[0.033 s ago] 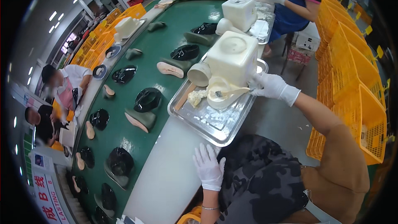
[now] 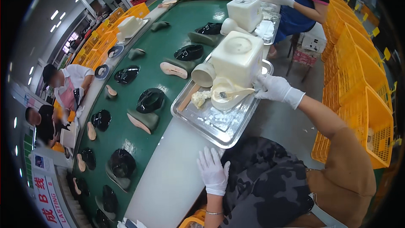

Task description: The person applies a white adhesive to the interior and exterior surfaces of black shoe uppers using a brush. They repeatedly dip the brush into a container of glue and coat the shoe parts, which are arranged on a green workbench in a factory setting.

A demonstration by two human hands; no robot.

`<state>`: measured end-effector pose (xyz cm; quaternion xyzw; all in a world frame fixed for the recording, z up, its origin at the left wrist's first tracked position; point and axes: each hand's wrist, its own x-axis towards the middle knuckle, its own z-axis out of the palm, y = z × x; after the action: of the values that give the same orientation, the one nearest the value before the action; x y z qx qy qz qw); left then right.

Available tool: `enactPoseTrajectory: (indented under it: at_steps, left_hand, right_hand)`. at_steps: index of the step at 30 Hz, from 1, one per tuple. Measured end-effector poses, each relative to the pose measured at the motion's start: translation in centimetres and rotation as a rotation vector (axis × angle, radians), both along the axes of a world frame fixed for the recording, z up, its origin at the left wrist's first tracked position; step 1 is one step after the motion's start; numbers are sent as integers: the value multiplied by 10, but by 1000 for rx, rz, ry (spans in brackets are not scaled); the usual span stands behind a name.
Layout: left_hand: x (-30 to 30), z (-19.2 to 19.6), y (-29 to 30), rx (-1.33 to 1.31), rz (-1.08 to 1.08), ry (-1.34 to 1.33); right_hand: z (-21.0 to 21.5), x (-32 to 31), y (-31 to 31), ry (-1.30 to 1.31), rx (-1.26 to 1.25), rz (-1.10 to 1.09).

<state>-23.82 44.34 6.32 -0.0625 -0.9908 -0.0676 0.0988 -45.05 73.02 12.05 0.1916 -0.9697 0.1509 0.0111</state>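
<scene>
My right hand (image 2: 278,90), in a white glove, has its fingers pinched at the handle end of a brush (image 2: 232,93). The brush head sits in the round mouth of a white plastic glue container (image 2: 236,57), with whitish paste around that opening. My left hand (image 2: 213,171), also gloved, lies palm down with fingers spread at the edge of the white worktop (image 2: 168,173), holding nothing. Under the container is a metal tray (image 2: 219,137). A white cup-shaped cap (image 2: 203,75), a clump of dried paste (image 2: 200,98) and a wooden strip (image 2: 188,97) are beside the container.
Left of the worktop runs a green conveyor (image 2: 164,38) carrying black shoe uppers (image 2: 150,100) and green shoe lasts (image 2: 143,121). Another white container (image 2: 244,12) stands farther along. Stacked orange crates (image 2: 363,109) line the right. Co-workers (image 2: 301,0) sit at the far end and across the conveyor.
</scene>
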Motion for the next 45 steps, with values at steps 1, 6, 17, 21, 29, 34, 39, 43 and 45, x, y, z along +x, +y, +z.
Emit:
enactPoseTrajectory:
  at_steps: [1,6,17,21,29,34,39,43,45]
  left_hand:
    - [7,-1,0,16,-2,-4]
    - [37,-5,0,6,42,-59]
    - [57,-9,-13,108,49,34]
    - [53,-15,-16,225,14,70]
    - [51,-16,-24,192,112,74]
    - [48,-20,-25,199,116,81]
    - [50,-19,-29,185,127,71]
    - [48,-16,-29,189,114,26]
    - [51,-19,-28,176,138,19]
  right_hand:
    - [2,4,-9,8,31,-64]
    - [-15,-4,-30,119,11,-176]
    - [-48,-35,27,-190,-882,-259]
    - [16,21,12,-571,-721,51]
    - [81,83,-160,-255,-299,516]
    - [15,35,-283,61,-414,805]
    - [-35,38,-377,36,-271,846]
    - [-51,41,-393,92,-41,895]
    - [-50,32,-394,149,20,926]
